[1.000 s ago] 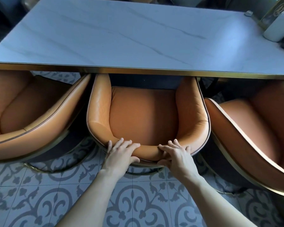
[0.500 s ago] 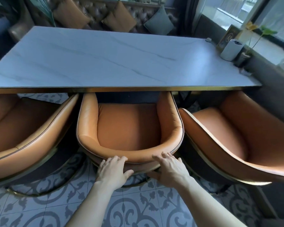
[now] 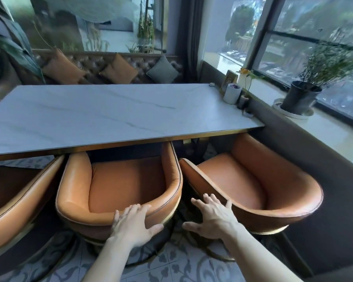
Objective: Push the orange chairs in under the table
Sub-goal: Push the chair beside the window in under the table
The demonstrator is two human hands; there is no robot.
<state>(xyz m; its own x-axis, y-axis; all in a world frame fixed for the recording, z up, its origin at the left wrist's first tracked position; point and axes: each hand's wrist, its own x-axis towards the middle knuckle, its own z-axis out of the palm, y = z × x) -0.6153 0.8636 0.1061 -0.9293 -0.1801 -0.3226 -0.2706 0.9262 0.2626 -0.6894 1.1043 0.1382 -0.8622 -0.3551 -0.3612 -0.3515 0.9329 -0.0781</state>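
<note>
Three orange leather tub chairs stand along the near edge of the white marble table point(image 3: 110, 115). The middle chair point(image 3: 122, 186) has its front tucked under the tabletop. My left hand point(image 3: 134, 224) lies flat on its backrest, fingers spread, not gripping. My right hand point(image 3: 212, 217) is open with fingers apart, touching the back rim of the right chair point(image 3: 259, 190), which is angled and stands further out. The left chair point(image 3: 14, 192) is only partly in view.
A dark wall and window ledge point(image 3: 324, 139) run close along the right chair, with a potted plant point(image 3: 300, 98). A white cup point(image 3: 232, 96) and small items sit at the table's far right corner. A cushioned bench point(image 3: 102, 68) lies beyond. Patterned tile floor underfoot.
The view lifted and turned right. My right hand left the middle chair's backrest and moved right onto the right chair's rim. My left hand stayed on the middle chair.
</note>
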